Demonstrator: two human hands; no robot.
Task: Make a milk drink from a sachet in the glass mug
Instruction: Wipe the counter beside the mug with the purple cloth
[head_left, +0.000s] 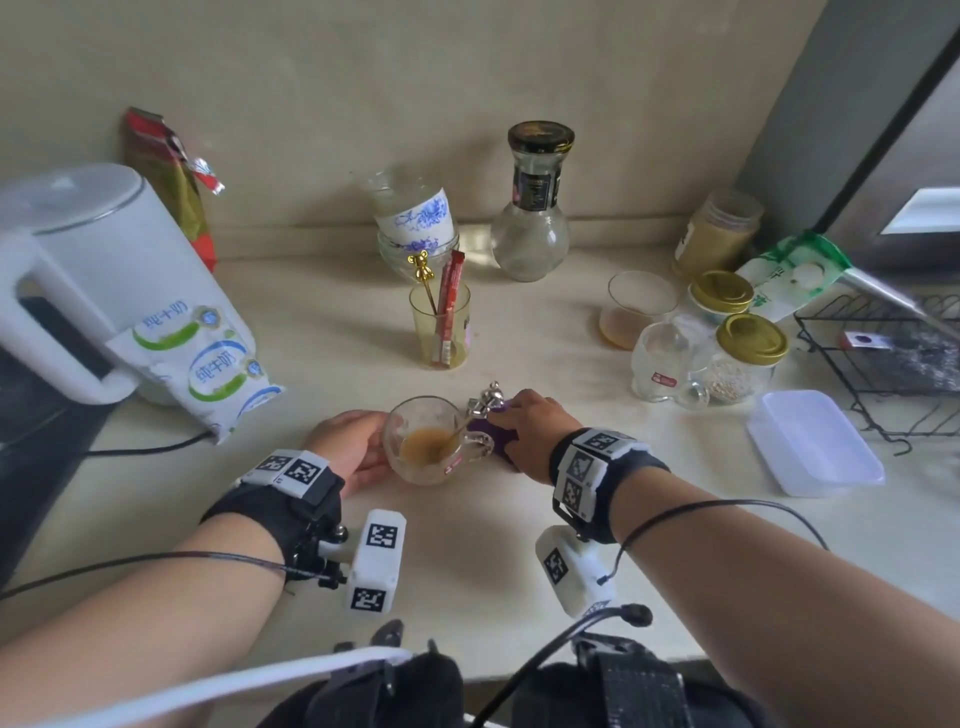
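The clear glass mug (423, 441) with its small looped handle sits on the pale countertop (519, 545) close in front of the person, between the two hands. It holds a shallow pool of light-brown liquid, and a thin gold stirrer with a silver ornament on top (470, 423) leans in it toward the right. The left hand (350, 447) cups the mug's left wall with the fingers curved against the glass, steadying rather than lifting it. The right hand (530, 434) rests palm-down just right of the handle on a purple thing (496, 436), perhaps a cloth or an emptied sachet; the fingers are hidden, so whether they are closed on it cannot be told.

The mug looks rigid, smooth and breakable, light with so little in it, and likely slippery if wet. The handle is the surest hold, with the other palm against the wall.

Left of it, a soft white-and-green milk pouch (218, 374) leans on a white electric kettle (109, 280). Further back stands a yellow-tinted tumbler (441, 332) holding a red stick sachet (449, 306) and a gold spoon. Beyond, by the wall, are a blue-and-white porcelain cup (421, 221) and a round-bellied glass carafe (530, 234).
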